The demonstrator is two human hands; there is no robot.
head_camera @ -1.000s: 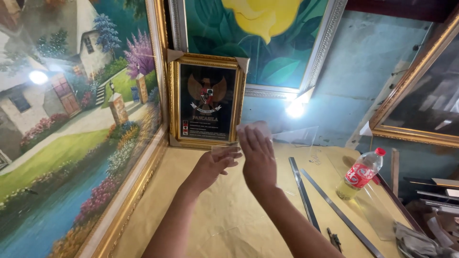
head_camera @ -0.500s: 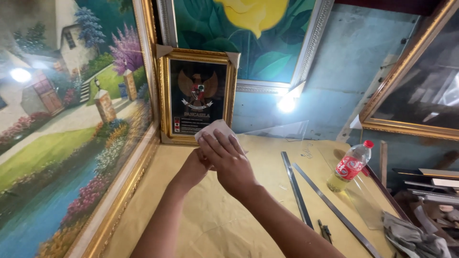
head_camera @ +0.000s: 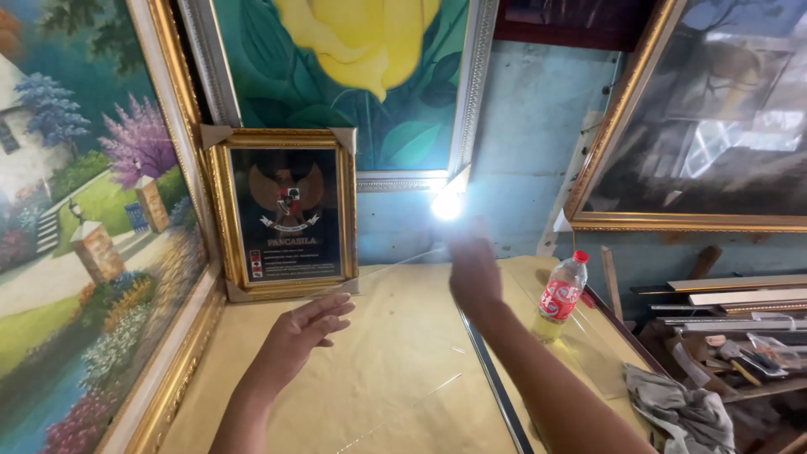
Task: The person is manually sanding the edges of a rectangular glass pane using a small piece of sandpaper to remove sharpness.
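My left hand (head_camera: 304, 329) hovers flat over the tan paper-covered table (head_camera: 395, 370), fingers apart and holding nothing. It is just in front of a small gold-framed picture with a dark emblem (head_camera: 286, 214) that leans against the wall. My right hand (head_camera: 472, 271) is raised further back and to the right, blurred, its fingertips lost in a bright glare (head_camera: 446, 205). Faint straight edges of a clear glass sheet (head_camera: 403, 259) show between the hands. Whether the right hand grips anything is not visible.
A large gold-framed landscape painting (head_camera: 92, 252) stands along the left. A yellow-flower painting (head_camera: 353, 76) and a dark framed picture (head_camera: 714, 126) hang behind. On the table are a plastic bottle with a red label (head_camera: 559, 296) and long metal strips (head_camera: 492, 378). A grey rag (head_camera: 681, 412) and tools lie at the right.
My hands were together over a whitish folded piece in front of the small frame. They have now parted: the left dropped low and open, the right swung right and upward.
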